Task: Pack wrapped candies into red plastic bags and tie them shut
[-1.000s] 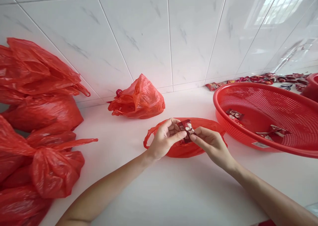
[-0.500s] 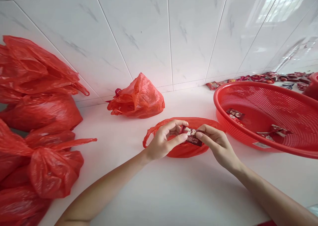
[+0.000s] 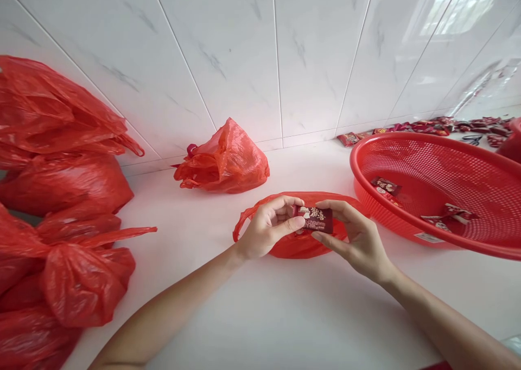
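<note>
A small dark red packet with pale characters point(image 3: 321, 219) is held up in front of me. My left hand point(image 3: 271, 228) grips its left end, thumb across the front and fingers curled behind. My right hand point(image 3: 358, 237) pinches the right end, a finger at the top edge and the thumb at the bottom corner. Beneath both hands a red plastic bag point(image 3: 301, 250) lies spread on the white counter, partly hidden by them.
At right stands a red perforated basket point(image 3: 374, 210) with several packets in it. A crumpled red bag point(image 3: 232, 161) sits by the tiled wall. Filled red bags point(image 3: 81, 283) are piled at left. Loose packets point(image 3: 431, 126) and scissors point(image 3: 472, 140) lie behind the basket.
The packet has turned so its front faces me more squarely. My right thumb has moved off its front down to the lower edge, and the right fingers have spread wider.
</note>
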`<state>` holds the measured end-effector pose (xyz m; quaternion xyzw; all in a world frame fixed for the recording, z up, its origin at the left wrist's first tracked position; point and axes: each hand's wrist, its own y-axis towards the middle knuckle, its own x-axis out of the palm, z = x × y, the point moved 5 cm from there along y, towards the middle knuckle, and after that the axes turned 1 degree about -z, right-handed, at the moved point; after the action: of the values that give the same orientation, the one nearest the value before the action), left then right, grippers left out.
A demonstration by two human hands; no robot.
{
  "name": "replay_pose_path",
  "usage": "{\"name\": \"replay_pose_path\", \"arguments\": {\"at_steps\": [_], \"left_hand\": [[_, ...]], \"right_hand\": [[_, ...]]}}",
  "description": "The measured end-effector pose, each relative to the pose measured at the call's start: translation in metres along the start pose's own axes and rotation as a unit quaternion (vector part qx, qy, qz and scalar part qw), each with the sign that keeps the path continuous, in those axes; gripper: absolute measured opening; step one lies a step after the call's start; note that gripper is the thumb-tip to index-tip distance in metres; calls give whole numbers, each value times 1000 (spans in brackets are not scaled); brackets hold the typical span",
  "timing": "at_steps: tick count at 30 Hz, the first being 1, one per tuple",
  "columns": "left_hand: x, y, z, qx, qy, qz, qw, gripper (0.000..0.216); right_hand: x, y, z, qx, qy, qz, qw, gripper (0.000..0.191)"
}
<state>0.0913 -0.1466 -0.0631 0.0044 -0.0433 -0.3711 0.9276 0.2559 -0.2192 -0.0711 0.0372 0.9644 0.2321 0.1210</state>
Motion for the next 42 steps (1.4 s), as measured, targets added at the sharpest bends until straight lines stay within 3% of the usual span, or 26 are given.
{"name": "replay_pose_path", "arguments": {"at_steps": [17, 28, 42], "left_hand": [[3, -3, 0, -11, -11, -8, 1000, 27], [-1, -2, 0, 5, -7, 13, 1000, 21], [-4, -3, -4, -11, 5, 17, 1000, 24]], "right_hand": [[-5, -1, 0, -37, -19, -18, 999, 29], [0, 1, -1, -30, 18, -27, 999, 47], [-1, 0, -4, -45, -17, -13, 999, 39]]}}
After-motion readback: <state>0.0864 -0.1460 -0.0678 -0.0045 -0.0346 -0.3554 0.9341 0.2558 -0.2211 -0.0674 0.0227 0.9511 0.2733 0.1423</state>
